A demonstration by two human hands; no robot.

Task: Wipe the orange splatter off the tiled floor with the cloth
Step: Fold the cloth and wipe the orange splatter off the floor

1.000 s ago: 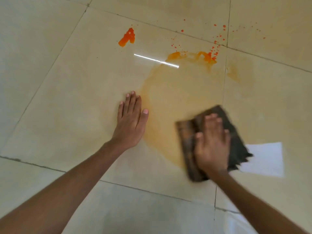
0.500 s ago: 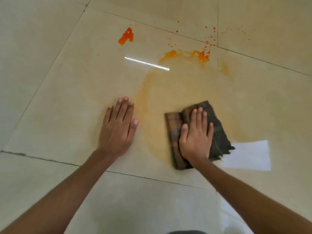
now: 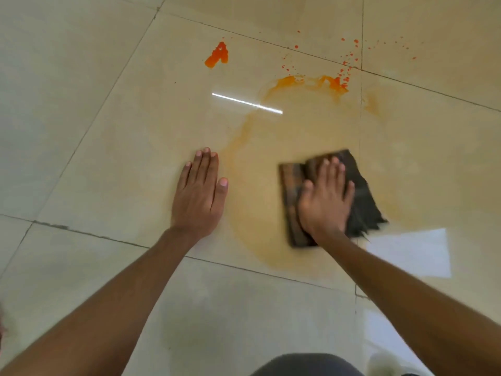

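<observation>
right hand (image 3: 324,202): fingers together, straight, pressing cloth (image 3: 363,196) flat.
left hand (image 3: 199,196): fingers straight, braced on floor (image 3: 95,158).
splatter (image 3: 309,82): thick beyond fingertips.
risk: cloth may just smear it wider.

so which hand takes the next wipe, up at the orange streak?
Right. The right hand presses the cloth, with the orange streak straight ahead; the left hand lies bare on the floor.

Head-worn wide-angle view, facing steeply down, close over tiled floor (image 3: 89,164)
</observation>
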